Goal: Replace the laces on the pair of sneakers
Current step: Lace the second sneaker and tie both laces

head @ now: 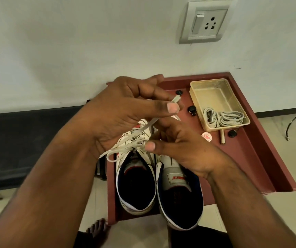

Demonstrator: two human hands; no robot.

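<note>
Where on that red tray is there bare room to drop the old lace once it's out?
Best patch: the red tray surface right of the sneakers, below the plastic box, out to the right rim. Crowded: around the box, with black knobs, a round tag and a small cylinder. Both hands hold the lace above the shoes.

pale wall (72, 42) (socket (204, 22)), tiled floor (277, 203)

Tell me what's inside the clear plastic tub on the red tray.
The tub holds two coiled bundles of pale laces, bunched at its near end. The rest of its floor shows bare. Whatever may lie beneath the coils is covered and cannot be seen.
</note>
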